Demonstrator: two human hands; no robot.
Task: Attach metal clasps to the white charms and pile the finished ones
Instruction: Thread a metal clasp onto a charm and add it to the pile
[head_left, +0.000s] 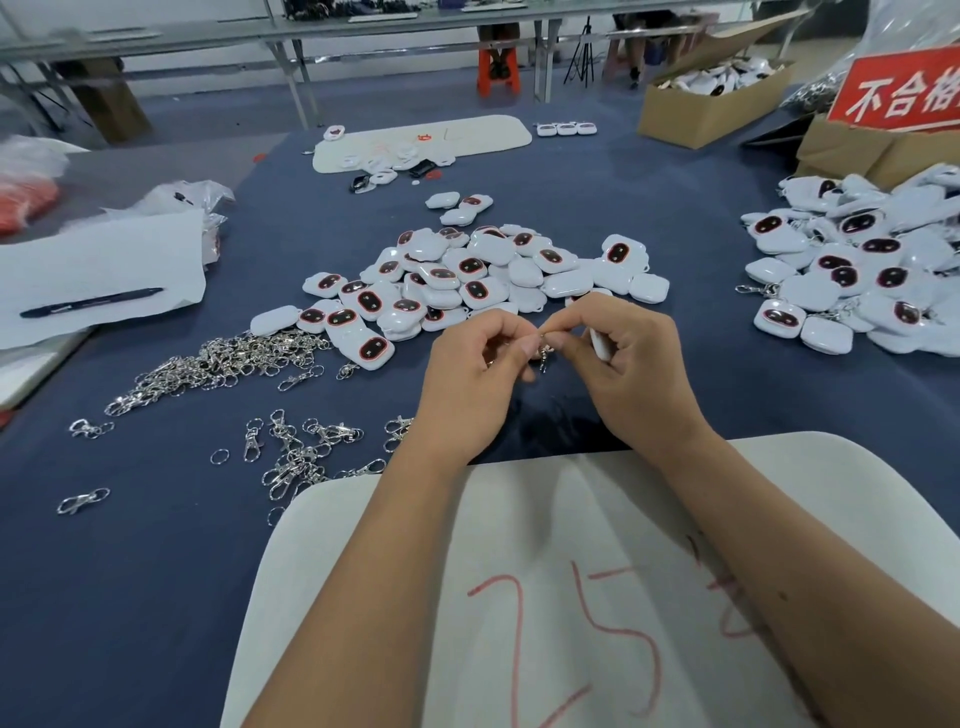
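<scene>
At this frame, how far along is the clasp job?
Done: a pile of charms on the right, some with clasps showing. In hand: the left hand and right hand pinch a clasp; the right also holds a white charm. Left: the centre charm pile and loose clasps.

Both forearms reach fwd, L hand (467, 384) & R hand (631, 371) meeting fingertip-to-fingertip, each in pinch grip.

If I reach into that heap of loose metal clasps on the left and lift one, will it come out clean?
Probably not. The clasps lie interlocked, hooks through rings, so one would likely drag neighbours along. They look thin and shiny, so likely light and slippery between fingertips. The scattered singles nearer the table edge lie apart and should lift free.
</scene>
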